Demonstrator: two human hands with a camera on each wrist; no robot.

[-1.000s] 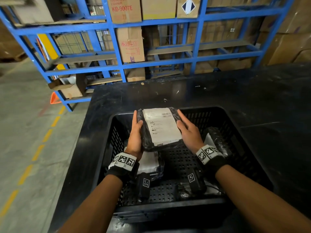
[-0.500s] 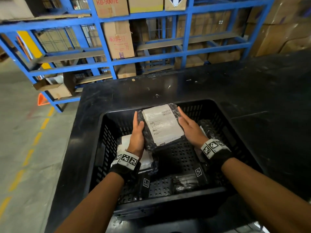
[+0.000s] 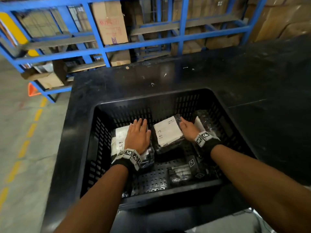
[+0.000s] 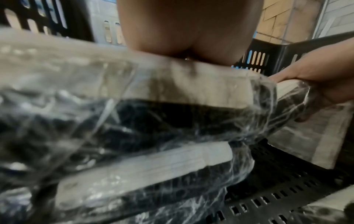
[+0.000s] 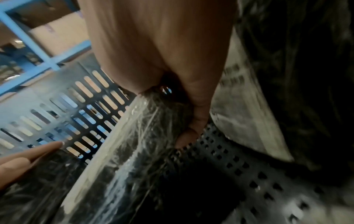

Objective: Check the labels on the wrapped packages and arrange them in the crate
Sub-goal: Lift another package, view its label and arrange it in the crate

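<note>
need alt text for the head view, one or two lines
Two bare hands reach into a black crate on a dark table: the left hand lies flat on a wrapped, labelled package, the right hand holds a second package beside it. Blue shelving stands behind.

I can't read the print on the middle package's label (image 3: pixel 168 132); it is too small and smeared. My left hand (image 3: pixel 138 137) covers most of the label (image 3: pixel 120 137) beneath it. Both wrist views are motion-blurred, and the right fingers (image 5: pixel 199 121) disappear behind plastic wrap.
</note>
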